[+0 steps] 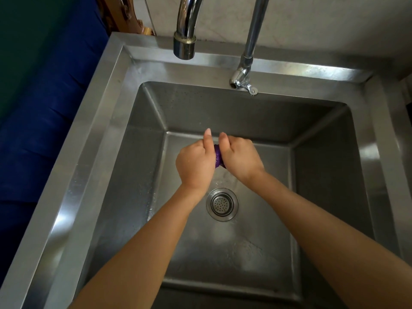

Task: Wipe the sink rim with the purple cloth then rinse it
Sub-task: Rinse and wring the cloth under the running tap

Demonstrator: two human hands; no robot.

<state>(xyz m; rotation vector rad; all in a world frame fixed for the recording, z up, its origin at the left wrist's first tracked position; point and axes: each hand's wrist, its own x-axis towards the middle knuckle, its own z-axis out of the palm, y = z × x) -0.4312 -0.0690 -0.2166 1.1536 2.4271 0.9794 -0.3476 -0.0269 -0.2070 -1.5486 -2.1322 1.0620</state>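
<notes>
Fingers (pixel 206 139) of the left hand (pixel 195 165) are curled shut around one end of the purple cloth (pixel 218 158), with the thumb raised and pointing away from the body. Fingers of the right hand (pixel 239 158) are likewise wrapped tight around the other end. Only a short, bunched and twisted section of the cloth is seen, squeezed into the narrow gap between the two fists; the rest is hidden inside the palms. Both fists are held touching or nearly touching, above the floor of the steel sink (pixel 138 175). Nearer the body than the fingers, between the two wrists, the round perforated drain strainer (pixel 222 204) is observed, and the basin floor around it is wet, with ripples noted between the fists and the drain. Beyond the fingers, at the far rim, two chrome fittings are recorded: a wide faucet spout (pixel 184 43) to the left, and a thinner tap (pixel 244 79) to the right. No stream can be made out from either outlet. Droplets are seen on the basin wall left of the fingers.
</notes>
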